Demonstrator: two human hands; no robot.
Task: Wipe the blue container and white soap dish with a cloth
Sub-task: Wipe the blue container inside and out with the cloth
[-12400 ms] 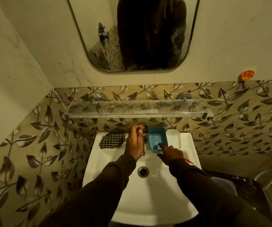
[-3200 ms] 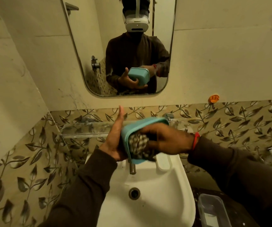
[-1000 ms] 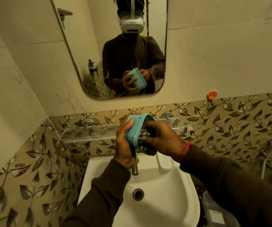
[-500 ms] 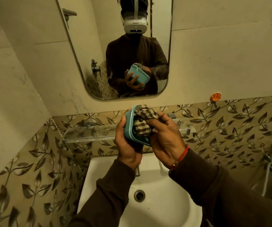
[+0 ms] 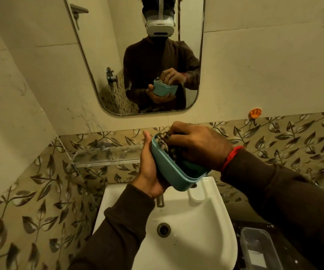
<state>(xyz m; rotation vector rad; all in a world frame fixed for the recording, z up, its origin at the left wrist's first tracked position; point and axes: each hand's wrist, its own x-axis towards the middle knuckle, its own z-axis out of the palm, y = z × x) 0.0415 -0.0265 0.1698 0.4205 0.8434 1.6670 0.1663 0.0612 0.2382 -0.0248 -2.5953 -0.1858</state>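
Two hands up over the sink (image 5: pixel 211 227); left hand (image 5: pixel 149 170) cupped under the blue container (image 5: pixel 169 170), gripping its outer wall, container tilted; right hand (image 5: pixel 198 145) bunched around the checked cloth (image 5: pixel 163 141), pushing it inside at the far end; white soap dish (image 5: pixel 198 191) on the sink's back ledge, just below the container; tap spout (image 5: pixel 160 201) beneath the left wrist.

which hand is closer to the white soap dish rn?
Right, narrowly. The right hand works inside the blue container, directly above the white soap dish; the left hand is off to its left.
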